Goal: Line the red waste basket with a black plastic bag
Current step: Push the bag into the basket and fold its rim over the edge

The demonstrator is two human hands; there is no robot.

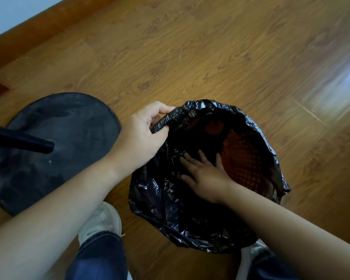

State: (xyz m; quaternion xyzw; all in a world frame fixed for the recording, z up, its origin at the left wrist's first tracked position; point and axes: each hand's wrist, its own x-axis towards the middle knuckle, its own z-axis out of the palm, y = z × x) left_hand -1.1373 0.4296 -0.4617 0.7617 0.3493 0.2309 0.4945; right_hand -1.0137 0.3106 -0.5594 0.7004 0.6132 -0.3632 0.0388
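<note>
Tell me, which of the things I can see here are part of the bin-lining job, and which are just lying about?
Part of the job:
- black bag, draped over the rim
- red basket, showing through inside
- left hand, gripping the bag's edge
- right hand, pressing the bag down inside

Just lying about:
- round black stand base with its pole
- wooden floor

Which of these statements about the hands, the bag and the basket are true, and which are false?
1. The left hand pinches the edge of the bag. True.
2. The right hand rests on the floor outside the basket. False: it is inside the basket, pressing the bag down.
3. The bag hides all of the basket's inside. False: red mesh wall shows on the right side.
4. A dark round base with a pole lies to the left of the basket. True.
5. The floor is wooden. True.
</note>
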